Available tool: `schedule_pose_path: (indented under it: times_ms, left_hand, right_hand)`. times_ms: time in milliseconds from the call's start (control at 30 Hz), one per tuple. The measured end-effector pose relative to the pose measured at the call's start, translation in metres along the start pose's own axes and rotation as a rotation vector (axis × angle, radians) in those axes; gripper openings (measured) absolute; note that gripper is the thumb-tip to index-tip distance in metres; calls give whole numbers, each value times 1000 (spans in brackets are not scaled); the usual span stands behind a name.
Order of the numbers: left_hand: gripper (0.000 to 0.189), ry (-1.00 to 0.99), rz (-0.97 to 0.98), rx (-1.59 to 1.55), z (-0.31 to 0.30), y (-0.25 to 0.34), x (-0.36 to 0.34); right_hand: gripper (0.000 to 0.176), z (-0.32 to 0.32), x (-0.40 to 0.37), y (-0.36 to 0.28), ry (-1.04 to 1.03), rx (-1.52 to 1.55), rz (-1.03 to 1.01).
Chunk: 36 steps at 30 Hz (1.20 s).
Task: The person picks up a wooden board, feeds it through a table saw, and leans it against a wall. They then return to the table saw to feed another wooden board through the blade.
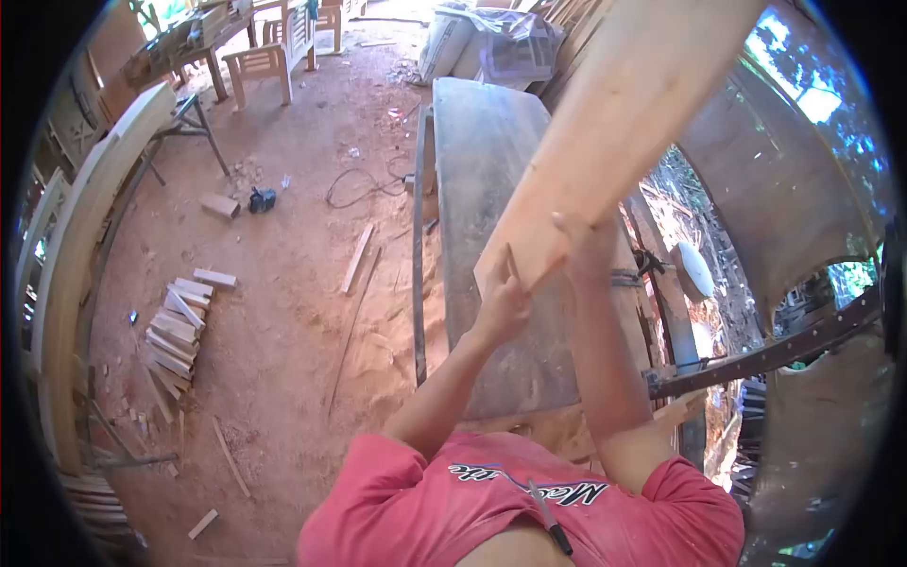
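A wide pale wooden board [614,123] slants from the top right down toward my body, over a dark metal-topped work table [491,123]. At its near left corner my left hand [506,304] grips the end, with one finger lying along the upper face. My right hand [588,248] is closed round the near right edge, thumb on top; motion blurs it a little. The fingers beneath the board are hidden. The board's far end runs out of view.
Small cut wood blocks [175,331] are piled on the dusty floor at left. Long planks [76,255] rest on a metal stand beyond them. A wooden chair [274,61] and wrapped bags [491,42] stand at the back. A perforated metal bar [756,345] juts out at right.
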<state>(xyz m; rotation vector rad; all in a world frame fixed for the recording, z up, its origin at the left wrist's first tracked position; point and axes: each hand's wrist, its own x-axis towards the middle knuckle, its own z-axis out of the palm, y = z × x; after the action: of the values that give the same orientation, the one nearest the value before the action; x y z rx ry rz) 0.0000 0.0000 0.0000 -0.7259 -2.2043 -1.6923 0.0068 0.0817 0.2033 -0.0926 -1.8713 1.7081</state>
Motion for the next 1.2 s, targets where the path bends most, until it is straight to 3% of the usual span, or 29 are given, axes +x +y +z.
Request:
schedule_pose_path:
  times_ms: [67,100,133,200,233,267,333,400,433,467,500,533,567,633,667,733,800,900,967,1000,1033,1100,1167,1200]
  left_hand:
    - [22,168,-2,-382,11,12,-2]
    - [26,124,-299,-369,-118,-15,-72]
    - [31,146,-513,-476,-142,-17,-77]
    - [52,105,-1022,-902,-137,-112,-106]
    - [55,305,-1224,-846,-169,-51,-98]
    - [54,395,-1241,-1022,-178,-64,-107]
    - [55,534,-1229,-1222,-208,-71,-128]
    - [57,543,-992,-1450,-257,-59,-168]
    - [57,597,-986,-1441,-279,-61,-193]
    - [61,723,-799,-1359,-300,-65,-215]
    - [65,836,-609,-1264,-321,-70,-236]
    - [59,999,-518,-1375,-346,-76,-251]
    - [59,1050,-485,-1356,-372,-76,-260]
    - [54,904,-451,-1067,-437,-66,-296]
    - [54,956,-465,-1015,-470,-47,-310]
    - [53,948,-219,-1201,-526,-4,-299]
    - [52,946,-205,-1164,-571,22,-309]
    - [52,971,-160,-1186,-607,33,-331]
    - [51,757,-145,-707,-627,39,-348]
    - [49,903,-255,-801,-636,7,-362]
    - [49,910,-227,-796,-651,-7,-374]
    - [53,1088,-398,-830,-684,-32,-406]
    - [54,1260,-508,-674,-720,-78,-453]
    - [53,1312,-533,-655,-736,-59,-461]
  right_hand:
    - [50,-40,4,-25,15,-40,22]
    - [44,27,-71,-11,57,99,64]
    - [38,20,-78,-16,69,142,-22]
    - [44,1,-89,-31,-20,155,-68]
    - [51,-2,-99,-37,-98,212,-95]
    - [51,-6,-108,-33,-116,217,-87]
    - [45,-4,-114,-25,-87,400,-128]
    - [48,1,-113,-67,109,555,24]
    - [51,1,-109,-95,40,616,29]
    - [54,-5,-102,-113,-27,682,26]
    - [54,-23,-94,-104,-61,700,44]
    - [55,-42,-86,-84,-269,869,65]
    - [55,-41,-85,-71,-486,1037,96]
    - [52,4,-131,-55,-690,1066,60]
    - [48,39,-167,-61,-540,1174,106]
    - [47,47,-194,-27,-419,1171,52]
    - [49,62,-221,-3,-395,1221,13]
    - [53,75,-264,15,-591,1361,58]
    - [58,90,-299,27,-141,1170,85]
    - [61,123,-318,11,74,1084,187]
    - [65,159,-341,-9,288,986,286]
    - [68,190,-370,11,80,978,373]
    - [67,236,-396,30,70,960,392]
    - [67,266,-406,35,63,933,419]
